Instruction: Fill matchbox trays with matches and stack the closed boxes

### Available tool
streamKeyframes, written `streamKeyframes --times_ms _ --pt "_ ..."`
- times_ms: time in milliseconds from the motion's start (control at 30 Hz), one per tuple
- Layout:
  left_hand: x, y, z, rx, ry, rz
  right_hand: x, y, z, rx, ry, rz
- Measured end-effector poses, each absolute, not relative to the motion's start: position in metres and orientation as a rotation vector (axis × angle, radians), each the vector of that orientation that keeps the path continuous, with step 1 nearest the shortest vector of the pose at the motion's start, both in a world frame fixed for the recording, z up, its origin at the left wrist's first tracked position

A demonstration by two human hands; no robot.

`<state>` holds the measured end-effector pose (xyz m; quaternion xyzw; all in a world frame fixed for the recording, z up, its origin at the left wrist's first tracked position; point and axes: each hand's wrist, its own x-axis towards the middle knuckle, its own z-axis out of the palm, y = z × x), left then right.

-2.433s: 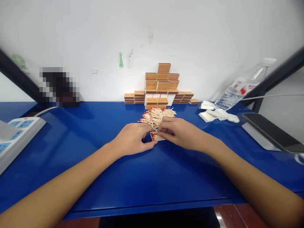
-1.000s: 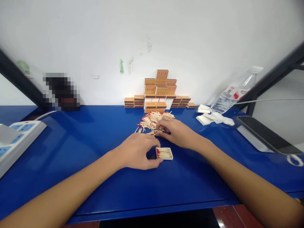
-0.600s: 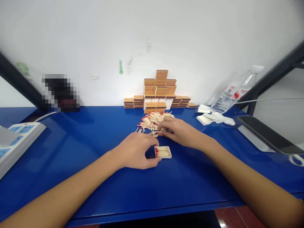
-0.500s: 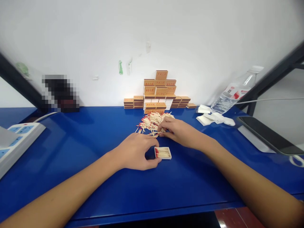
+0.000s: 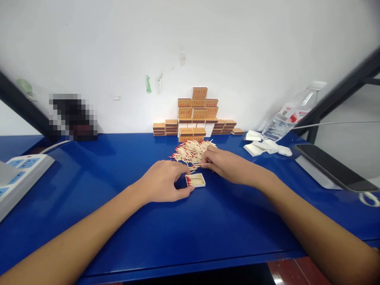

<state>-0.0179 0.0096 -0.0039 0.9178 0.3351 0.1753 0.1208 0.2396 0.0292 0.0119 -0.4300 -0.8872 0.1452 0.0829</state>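
Note:
My left hand [image 5: 168, 182] grips the left end of a small white matchbox tray [image 5: 204, 183] between thumb and fingers. Inside the tray lie several matches [image 5: 196, 180], red heads to the left. Just behind it, my right hand [image 5: 218, 163] has its fingertips pinched on matches at the near right edge of a loose pile of matches [image 5: 192, 150]; how many it holds is hidden. The pile's sticks point in mixed directions on the blue table [image 5: 178, 233].
Stacked matchboxes [image 5: 199, 114] stand against the wall behind the pile. To the right are white pieces [image 5: 255, 149], a tilted water bottle [image 5: 286, 118] and a phone [image 5: 335, 168]. A power strip [image 5: 29, 170] and a pixelated dark object [image 5: 75, 118] lie left.
My left hand has shifted the tray slightly left and away from me, closer to the pile. The right hand's fingers have closed in a pinch at the pile's edge.

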Motion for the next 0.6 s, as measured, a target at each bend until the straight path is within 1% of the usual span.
streamKeyframes --times_ms 167,400,600 --pt "-0.018 0.011 -0.004 2.666 1.082 0.524 0.246 0.02 0.025 -1.228 -2.618 0.415" --pt "-0.017 0.012 -0.005 2.663 1.135 0.513 0.225 0.006 0.016 -1.179 -2.715 0.32" --pt "-0.016 0.011 -0.004 2.647 1.12 0.507 0.238 0.013 0.025 -1.191 -2.65 0.307"
